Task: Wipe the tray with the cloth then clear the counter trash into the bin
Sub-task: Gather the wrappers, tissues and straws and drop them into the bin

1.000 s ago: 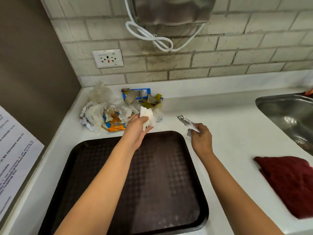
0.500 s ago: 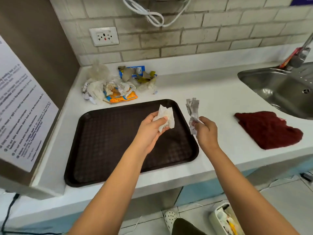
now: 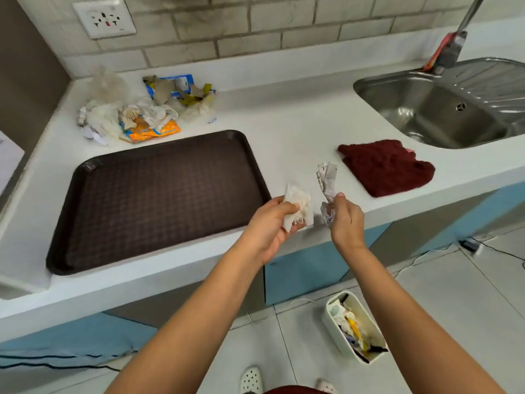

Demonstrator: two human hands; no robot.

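At the far left of the counter (image 3: 284,129) the trash pile (image 3: 136,115) sits in the corner by the wall – torn wrappers, crumpled tissue, an orange packet – and it looks much as it did a second ago, so most of the clearing is still to do. Just in front of it lies the dark tray (image 3: 159,200), bare and flat on the counter; both hands were over its far edge a second ago and are now off it, past its right end.

The left hand (image 3: 270,223) has its fingers curled round a white crumpled tissue (image 3: 298,207), the piece it was lifting from the pile earlier. Just beside it, the right hand (image 3: 345,220) pinches a crumpled silvery wrapper (image 3: 326,180) that stands up above the fingers. Both have drawn back from the wall to the counter's front edge – my reading is that this is the carry toward the bin.

Further right, the red cloth (image 3: 386,166) lies untouched on the counter beside the sink (image 3: 443,109), as before. Below the right forearm, on the floor, the white bin (image 3: 335,325) has come fully into view, already holding scraps; half a second ago only its corner showed. Lowering both hands over it seems the likely next need
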